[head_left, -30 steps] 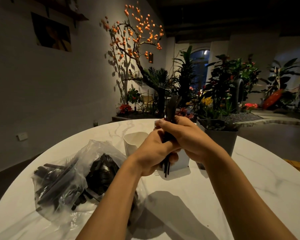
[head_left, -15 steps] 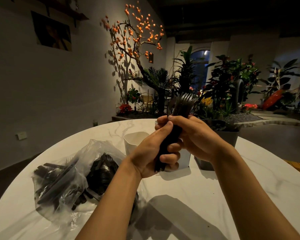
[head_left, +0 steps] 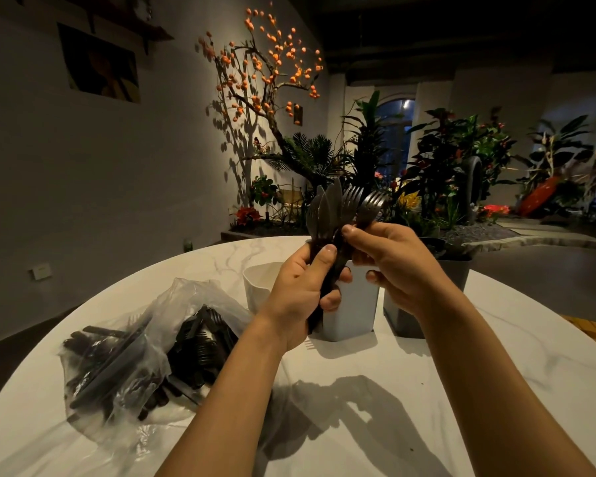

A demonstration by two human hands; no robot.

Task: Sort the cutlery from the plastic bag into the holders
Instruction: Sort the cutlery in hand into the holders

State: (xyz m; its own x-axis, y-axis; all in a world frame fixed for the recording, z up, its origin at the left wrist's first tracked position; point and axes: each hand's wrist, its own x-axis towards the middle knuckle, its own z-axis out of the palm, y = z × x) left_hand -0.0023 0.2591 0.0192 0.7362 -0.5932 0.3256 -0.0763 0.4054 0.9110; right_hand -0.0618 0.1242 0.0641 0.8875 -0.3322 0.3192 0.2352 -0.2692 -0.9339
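Right now the left hand [head_left: 298, 290] is wrapped tightly round the handles of a bundle of black cutlery [head_left: 338, 215], held upright at the centre of the frame, with fork and knife heads fanned out above the fist. The right hand [head_left: 398, 270] pinches the fork [head_left: 369, 206] at the right edge of that fan between thumb and forefinger, seemingly to draw it free. The pieces lie packed against one another, so a pull on one could drag its neighbours loose and drop them onto the white table [head_left: 496, 339]; interlocked tines could also snag and flex the thin plastic. Behind the hands stand three holders: a white cup [head_left: 258, 280] left of centre, a pale square holder [head_left: 355, 308] just behind the left fist, and a dark grey holder [head_left: 455, 273] to its right, partly hidden by the right wrist. Because the hands block much of these, a piece could be slipped into the wrong one or knock a rim and tip it. Lower left, the plastic bag [head_left: 141, 339] lies slumped and full of more cutlery, close to the left forearm, which could sweep it.
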